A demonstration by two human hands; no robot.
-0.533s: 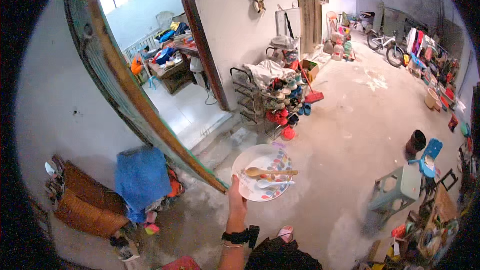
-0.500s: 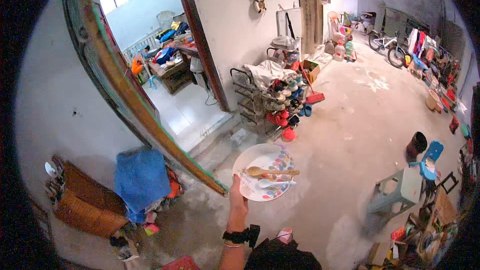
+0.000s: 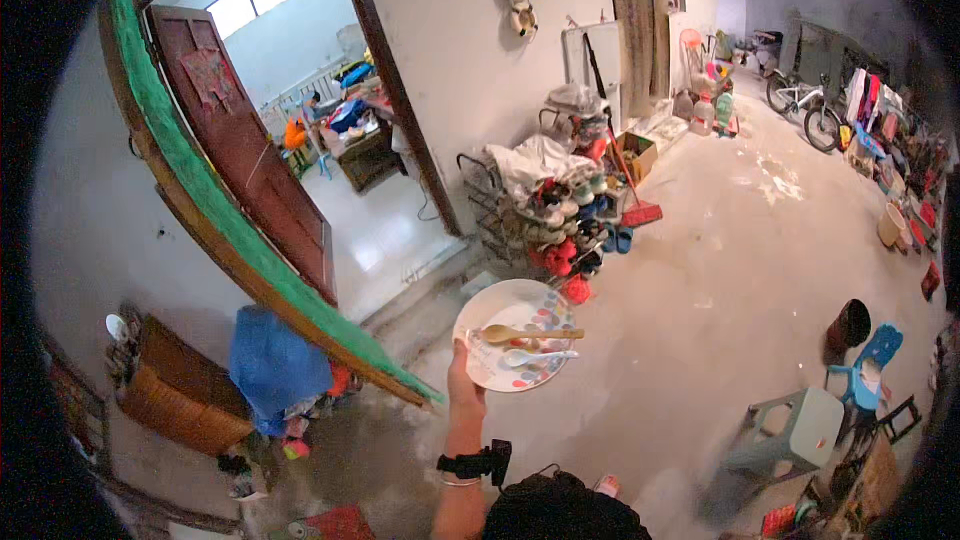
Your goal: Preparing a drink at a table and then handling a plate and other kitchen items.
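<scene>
My left hand (image 3: 465,385) grips the left rim of a round white plate (image 3: 508,302), patterned with coloured leaf shapes. The thumb lies over the rim, while the other fingers are mostly hidden beneath it. Across the plate lies a wooden spoon (image 3: 535,334), its bowl at the left and its handle reaching past the right rim. Just nearer to me rests a white soup spoon (image 3: 540,355), its handle also pointing right. The plate is held out over the floor. My right hand does not show.
On the left stand a green-edged door frame (image 3: 235,230) and a blue cloth heap (image 3: 275,360). Ahead is a loaded shoe rack (image 3: 550,195) with a red broom (image 3: 640,212). A pale stool (image 3: 800,430) and blue chair (image 3: 868,372) stand at right; a bicycle (image 3: 805,105) is farther back.
The view has shifted, showing more of the green door frame and the brown door. My left hand still holds the plate, now slightly further left and higher in view; both spoons stay on it.
</scene>
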